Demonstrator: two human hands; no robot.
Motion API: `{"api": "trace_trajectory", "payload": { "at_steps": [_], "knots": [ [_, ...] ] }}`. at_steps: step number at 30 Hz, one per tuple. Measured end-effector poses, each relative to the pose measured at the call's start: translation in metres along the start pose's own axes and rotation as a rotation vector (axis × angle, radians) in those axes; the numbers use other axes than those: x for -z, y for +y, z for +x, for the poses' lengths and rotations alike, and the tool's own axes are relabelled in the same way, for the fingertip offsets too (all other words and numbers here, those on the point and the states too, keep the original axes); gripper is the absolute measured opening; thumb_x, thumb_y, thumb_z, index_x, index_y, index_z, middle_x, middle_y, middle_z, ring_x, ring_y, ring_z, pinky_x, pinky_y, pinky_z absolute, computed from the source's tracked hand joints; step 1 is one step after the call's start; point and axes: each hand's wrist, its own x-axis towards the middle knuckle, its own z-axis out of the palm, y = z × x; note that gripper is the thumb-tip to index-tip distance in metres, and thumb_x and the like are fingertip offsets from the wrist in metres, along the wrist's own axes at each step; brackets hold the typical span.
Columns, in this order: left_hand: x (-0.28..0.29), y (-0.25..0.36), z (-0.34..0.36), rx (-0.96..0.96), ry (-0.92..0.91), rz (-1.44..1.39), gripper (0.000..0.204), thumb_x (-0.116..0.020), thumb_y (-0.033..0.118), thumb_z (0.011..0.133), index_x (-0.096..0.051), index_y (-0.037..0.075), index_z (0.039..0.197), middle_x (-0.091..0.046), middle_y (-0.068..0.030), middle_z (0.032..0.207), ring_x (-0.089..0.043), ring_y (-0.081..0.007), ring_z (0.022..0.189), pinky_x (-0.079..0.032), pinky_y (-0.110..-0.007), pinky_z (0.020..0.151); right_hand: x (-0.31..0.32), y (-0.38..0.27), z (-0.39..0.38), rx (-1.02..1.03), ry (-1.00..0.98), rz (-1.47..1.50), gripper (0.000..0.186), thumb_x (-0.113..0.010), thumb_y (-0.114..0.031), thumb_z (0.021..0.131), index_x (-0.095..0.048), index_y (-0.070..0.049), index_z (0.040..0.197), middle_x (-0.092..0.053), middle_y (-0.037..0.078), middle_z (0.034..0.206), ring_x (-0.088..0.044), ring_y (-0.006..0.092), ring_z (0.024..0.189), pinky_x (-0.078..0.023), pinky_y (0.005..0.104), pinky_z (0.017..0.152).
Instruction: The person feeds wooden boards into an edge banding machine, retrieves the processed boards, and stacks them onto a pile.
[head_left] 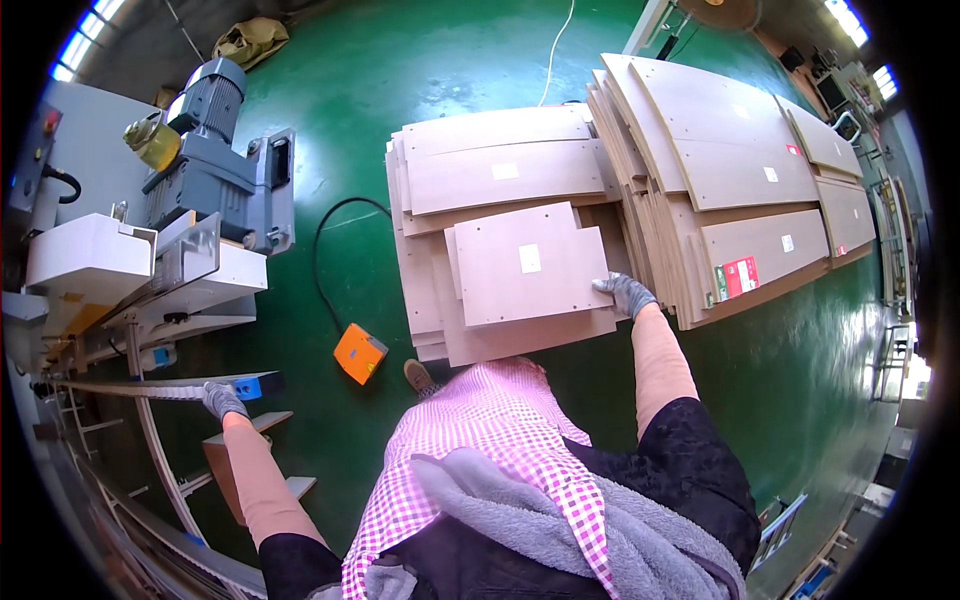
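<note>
My right hand [628, 294], in a grey glove, grips the right edge of a light wood-coloured panel [516, 277] near its lower corner. That panel has small drilled holes and a white label, and it lies on top of a stack of similar panels [430, 290]. My left hand [224, 400], also gloved, rests on a long ribbed rail [160, 390] beside its blue end cap [256, 385]. Its fingers lie against the rail and do not appear to close round it.
Taller stacks of panels [740, 140] stand on the right, some with red-and-green labels [737, 277]. A machine with a grey motor [212, 97] fills the left. An orange foot pedal [360, 353] with a black cable lies on the green floor [340, 140].
</note>
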Motion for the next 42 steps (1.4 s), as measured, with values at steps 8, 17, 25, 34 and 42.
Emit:
{"api": "trace_trajectory", "payload": {
  "at_steps": [8, 17, 25, 34, 42],
  "knots": [
    [0.003, -0.01, 0.015, -0.214, -0.055, 0.174, 0.038, -0.054, 0.026, 0.089, -0.057, -0.004, 0.112, -0.061, -0.0143, 0.099, -0.058, -0.0234, 0.082, -0.051, -0.035, 0.075, 0.0, 0.011, 0.062, 0.282, 0.666, -1.069, 0.053, -0.063, -0.033, 0.078, -0.057, -0.002, 0.12, -0.057, 0.023, 0.123, -0.056, 0.0349, 0.114, -0.045, 0.0393, 0.096],
    [0.006, 0.023, -0.027, 0.025, 0.061, -0.208, 0.041, -0.054, 0.022, 0.084, -0.057, -0.008, 0.112, -0.064, -0.0201, 0.103, -0.062, -0.0273, 0.086, -0.05, -0.039, 0.078, -0.171, 0.092, 0.053, 0.615, 0.605, -1.011, 0.038, -0.053, -0.017, 0.077, -0.063, -0.003, 0.11, -0.061, 0.024, 0.108, -0.058, 0.0391, 0.103, -0.047, 0.0448, 0.09],
    [0.008, 0.07, -0.103, 0.098, 0.368, -0.185, 0.039, -0.045, 0.022, 0.09, -0.052, -0.008, 0.114, -0.062, -0.0284, 0.105, -0.063, -0.0382, 0.095, -0.05, -0.043, 0.082, -0.291, 0.092, 0.031, 0.906, -0.029, -1.186, 0.029, -0.054, -0.01, 0.083, -0.064, -0.006, 0.11, -0.064, 0.018, 0.101, -0.063, 0.0349, 0.094, -0.049, 0.0398, 0.085],
    [0.02, 0.078, -0.102, 0.104, 0.36, -0.141, 0.045, -0.046, 0.021, 0.093, -0.04, -0.011, 0.125, -0.05, -0.0345, 0.121, -0.054, -0.0437, 0.11, -0.044, -0.043, 0.096, -0.476, 0.022, 0.052, 1.023, -0.315, -1.077, 0.024, -0.057, -0.004, 0.085, -0.066, -0.003, 0.107, -0.069, 0.013, 0.1, -0.065, 0.0213, 0.092, -0.05, 0.0305, 0.084],
    [0.012, 0.07, -0.108, 0.048, 0.247, -0.206, 0.065, -0.045, 0.033, 0.094, -0.028, -0.013, 0.137, -0.034, -0.0336, 0.14, -0.033, -0.0412, 0.132, -0.026, -0.039, 0.113, -0.676, 0.0, 0.05, 0.486, -0.841, -0.797, 0.04, -0.061, -0.024, 0.091, -0.055, -0.003, 0.124, -0.063, 0.012, 0.115, -0.061, 0.0233, 0.104, -0.048, 0.034, 0.09]
  ]
}}
